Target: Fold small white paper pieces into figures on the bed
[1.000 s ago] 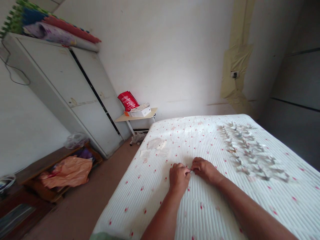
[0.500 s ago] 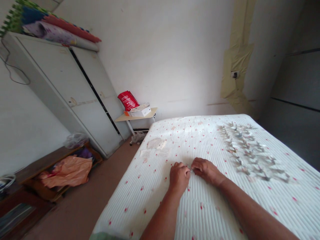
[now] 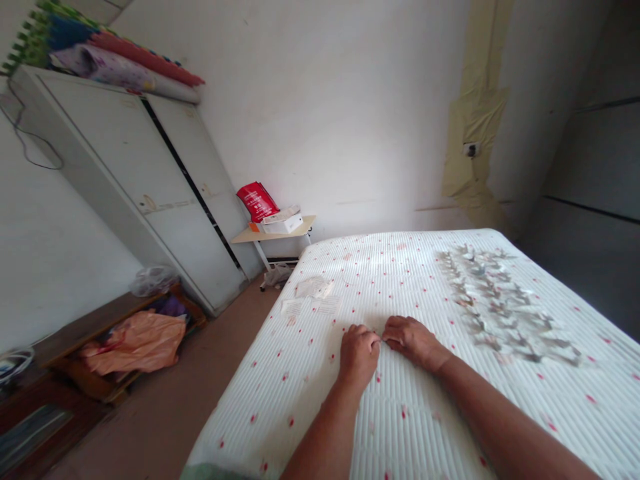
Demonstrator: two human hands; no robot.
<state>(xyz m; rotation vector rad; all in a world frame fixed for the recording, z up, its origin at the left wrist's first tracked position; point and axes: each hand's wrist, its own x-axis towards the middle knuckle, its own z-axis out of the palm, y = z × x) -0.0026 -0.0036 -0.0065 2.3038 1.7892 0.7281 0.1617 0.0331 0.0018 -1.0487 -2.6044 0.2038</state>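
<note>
My left hand [image 3: 359,350] and my right hand [image 3: 411,340] are close together, low over the middle of a white striped bedspread [image 3: 395,267] with red dots. Both have curled fingers pinched at the fingertips, where a tiny bit of something shows between them, too small to make out. To the right, several small folded paper figures [image 3: 493,300] stand in rows. Thin printed paper sheets [image 3: 315,288] lie on the bedspread to the left, beyond my left hand.
A small table [image 3: 245,235] past the bed's far left corner holds a red bag [image 3: 257,201] and a white box [image 3: 284,225]. A grey cabinet [image 3: 115,160] and a low wooden bench [image 3: 75,327] with an orange bag [image 3: 143,343] stand at the left.
</note>
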